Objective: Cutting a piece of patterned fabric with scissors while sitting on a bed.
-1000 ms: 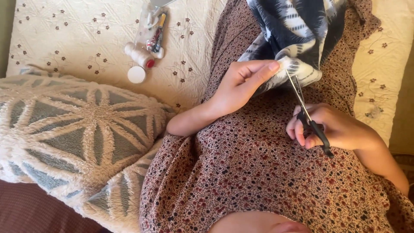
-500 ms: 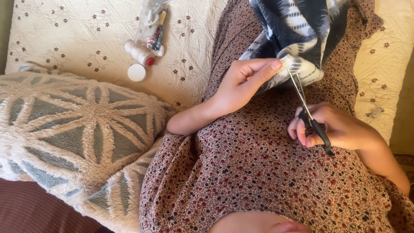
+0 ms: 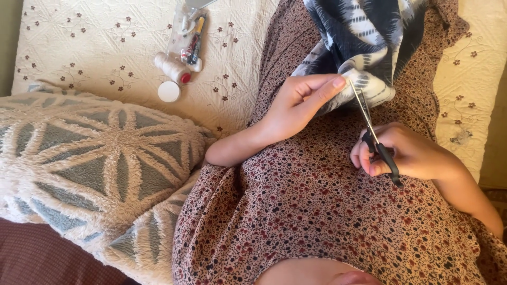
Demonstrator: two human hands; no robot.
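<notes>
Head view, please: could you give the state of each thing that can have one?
Scissors: in the right hand, blades nearly shut, tips at the cloth.
Blue and white cloth: bunched, edge pinched by the left hand.
Thread spool: lying on its side.
Clear pouch: lying flat on the quilt.

light: warm, bright daylight from the far left | glare: quilted bedspread [image 3: 105, 47] nearly washed out | shadows: soft, beneath left hand [image 3: 301, 105] and forearm, near-left corner dim | focus: sharp, no motion blur | edges: slight distortion

thread spool [image 3: 172, 67] | white cap [image 3: 169, 91] | tufted pillow [image 3: 90, 169] | quilted cover [image 3: 105, 37]
</notes>
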